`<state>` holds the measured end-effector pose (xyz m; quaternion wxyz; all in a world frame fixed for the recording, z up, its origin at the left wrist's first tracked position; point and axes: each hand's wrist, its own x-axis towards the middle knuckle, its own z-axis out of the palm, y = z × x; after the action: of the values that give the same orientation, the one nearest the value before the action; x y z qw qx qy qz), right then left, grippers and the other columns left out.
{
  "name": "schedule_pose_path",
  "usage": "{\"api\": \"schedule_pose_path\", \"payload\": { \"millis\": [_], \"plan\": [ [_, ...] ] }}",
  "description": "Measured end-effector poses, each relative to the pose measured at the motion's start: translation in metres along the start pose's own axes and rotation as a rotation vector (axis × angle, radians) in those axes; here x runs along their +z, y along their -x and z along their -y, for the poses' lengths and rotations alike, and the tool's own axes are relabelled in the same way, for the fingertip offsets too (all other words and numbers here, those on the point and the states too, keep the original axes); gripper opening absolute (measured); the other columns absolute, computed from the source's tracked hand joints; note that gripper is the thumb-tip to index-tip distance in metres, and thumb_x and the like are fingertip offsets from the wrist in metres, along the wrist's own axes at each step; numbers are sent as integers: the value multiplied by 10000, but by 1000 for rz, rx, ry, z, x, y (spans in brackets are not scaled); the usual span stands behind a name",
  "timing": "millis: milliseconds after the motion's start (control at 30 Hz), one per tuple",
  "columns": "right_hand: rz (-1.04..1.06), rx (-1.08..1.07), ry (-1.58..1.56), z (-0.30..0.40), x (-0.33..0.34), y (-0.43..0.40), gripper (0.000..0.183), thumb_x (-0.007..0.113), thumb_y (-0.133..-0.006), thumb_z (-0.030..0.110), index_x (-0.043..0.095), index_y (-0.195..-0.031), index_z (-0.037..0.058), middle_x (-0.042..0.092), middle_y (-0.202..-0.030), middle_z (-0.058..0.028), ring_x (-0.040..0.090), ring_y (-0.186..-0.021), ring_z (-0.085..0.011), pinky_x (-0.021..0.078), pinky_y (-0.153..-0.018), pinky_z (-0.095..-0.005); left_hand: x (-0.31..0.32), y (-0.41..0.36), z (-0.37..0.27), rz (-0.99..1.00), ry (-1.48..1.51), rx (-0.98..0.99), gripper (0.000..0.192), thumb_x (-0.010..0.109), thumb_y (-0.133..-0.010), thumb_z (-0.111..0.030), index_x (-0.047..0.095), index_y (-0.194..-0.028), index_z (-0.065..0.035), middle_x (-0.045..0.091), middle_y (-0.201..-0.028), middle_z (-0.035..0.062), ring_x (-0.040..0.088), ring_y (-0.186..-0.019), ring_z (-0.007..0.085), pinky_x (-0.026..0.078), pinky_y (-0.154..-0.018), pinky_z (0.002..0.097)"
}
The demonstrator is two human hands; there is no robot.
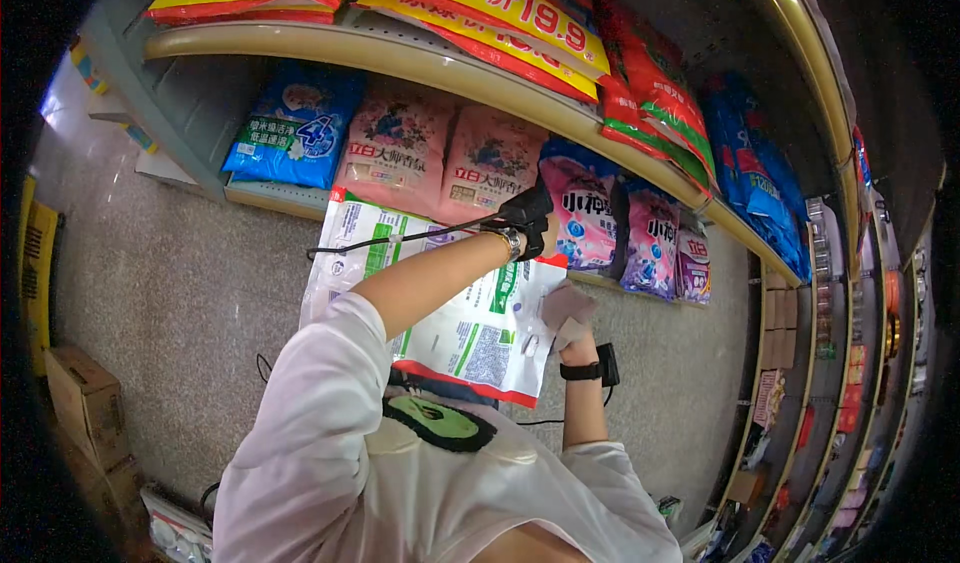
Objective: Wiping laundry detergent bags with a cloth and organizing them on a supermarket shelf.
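Note:
A large white detergent bag (469, 323) with green panels and red edges lies tilted in front of my chest, its printed face up. My left arm crosses over it. My left hand (553, 234) is at the bag's far right corner, mostly hidden behind a black strapped device (526, 214); its fingers do not show. A metal watch (513, 243) sits on that wrist. By the bag's right edge, my right hand (576, 349) holds a folded grey-brown cloth (568, 309) against the bag's surface. A black band with a small box (606, 366) circles the right wrist.
Pink detergent bags (394, 150), a blue bag (296, 127) and purple-pink bags (581, 203) stand on the bottom shelf. Above, a shelf edge (390, 56) carries yellow-and-red bags (487, 7). Cardboard boxes (86, 398) stand at left on the speckled floor (187, 300); stocked shelves line the right.

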<state>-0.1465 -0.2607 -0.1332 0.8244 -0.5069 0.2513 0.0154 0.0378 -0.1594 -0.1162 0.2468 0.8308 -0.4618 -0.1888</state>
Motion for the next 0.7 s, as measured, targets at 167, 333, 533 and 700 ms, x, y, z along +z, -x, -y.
{"api": "schedule_pose_path", "payload": {
  "millis": [167, 333, 533, 700],
  "plan": [
    [538, -36, -299, -4, -9, -61, 221, 383, -829, 192, 443, -1005, 72, 500, -916, -41, 499, -794, -153, 411, -676, -261, 22, -14, 20, -36, 178, 50, 138, 599, -520, -197, 590, -547, -62, 556, -530, 93, 547, -523, 210, 429, -497, 327],
    [-82, 6, 163, 26, 47, -32, 166, 369, -726, 5, 499, -828, 27, 514, -678, -32, 494, -528, -119, 377, -439, -220, 4, -2, 7, 45, 83, 51, 165, 599, -525, -223, 603, -596, -74, 570, -579, 105, 559, -555, 230, 441, -532, 326],
    [-99, 30, 498, 10, 23, -8, 110, 430, -671, -20, 493, -738, 42, 497, -587, -15, 463, -427, -95, 323, -344, -209, -14, 21, -13, -49, -58, 76, 171, 597, -528, -226, 606, -611, -78, 573, -594, 110, 561, -563, 238, 443, -542, 327],
    [-90, 16, 452, 13, 45, 31, 107, 435, -658, -28, 482, -654, 68, 476, -516, 5, 410, -348, -80, 301, -314, -204, -20, 28, -19, -109, -136, 98, 176, 596, -531, -229, 609, -624, -81, 575, -606, 113, 562, -570, 244, 445, -550, 328]
  ]
}}
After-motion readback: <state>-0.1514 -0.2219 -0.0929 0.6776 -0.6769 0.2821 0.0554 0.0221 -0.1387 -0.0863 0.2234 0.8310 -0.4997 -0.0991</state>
